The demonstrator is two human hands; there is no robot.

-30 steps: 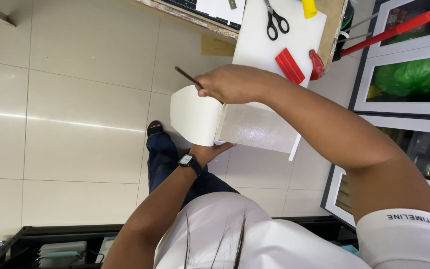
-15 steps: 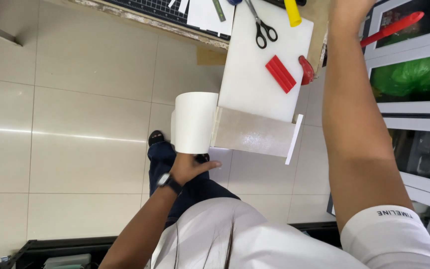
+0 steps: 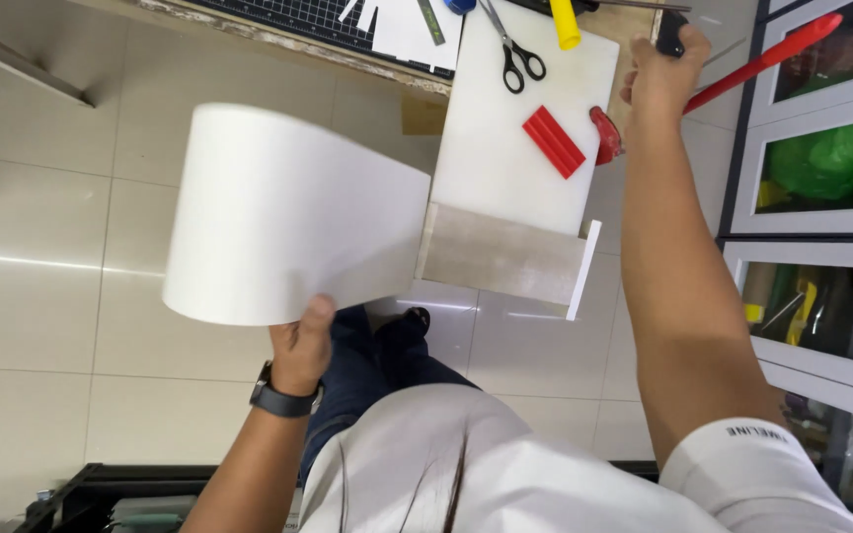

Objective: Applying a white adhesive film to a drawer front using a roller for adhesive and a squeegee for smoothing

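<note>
Left hand (image 3: 300, 347) grip: thumb and fingers clamped on the lower edge of a curled white sheet (image 3: 283, 217), held above the floor beside the white board (image 3: 525, 138). Right hand (image 3: 665, 67) grip: closed around a dark handle (image 3: 673, 35) at the tabletop edge. Risk: one-edge hold may let the sheet sag or crease. Half a second ago, the sheet was smaller in view and farther from the camera.

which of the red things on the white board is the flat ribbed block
The red rectangular block lying mid-board, below the scissors. The other red thing is rounded and sits at the board's right edge.
</note>
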